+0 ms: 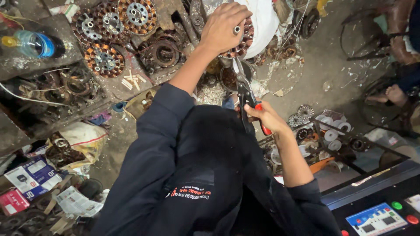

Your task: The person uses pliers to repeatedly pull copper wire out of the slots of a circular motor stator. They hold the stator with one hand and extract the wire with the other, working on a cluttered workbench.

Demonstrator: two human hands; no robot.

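My left hand (225,27), a ring on one finger, is stretched forward and clamped over the top of a round motor stator (246,43) with copper windings. My right hand (264,117) grips red-handled cutting pliers (245,89). Their dark jaws point up towards the underside of the stator, just below my left hand. Whether the jaws touch the winding is hidden. My dark long-sleeved shirt (197,175) fills the lower middle of the view.
Several more copper-wound stators (109,30) lie at top left beside a plastic bottle (37,44). A white sack (264,19) sits behind the held stator. White tape rolls (334,133), a machine's control panel (376,218), boxes (30,177) and another person's foot (396,94) surround me.
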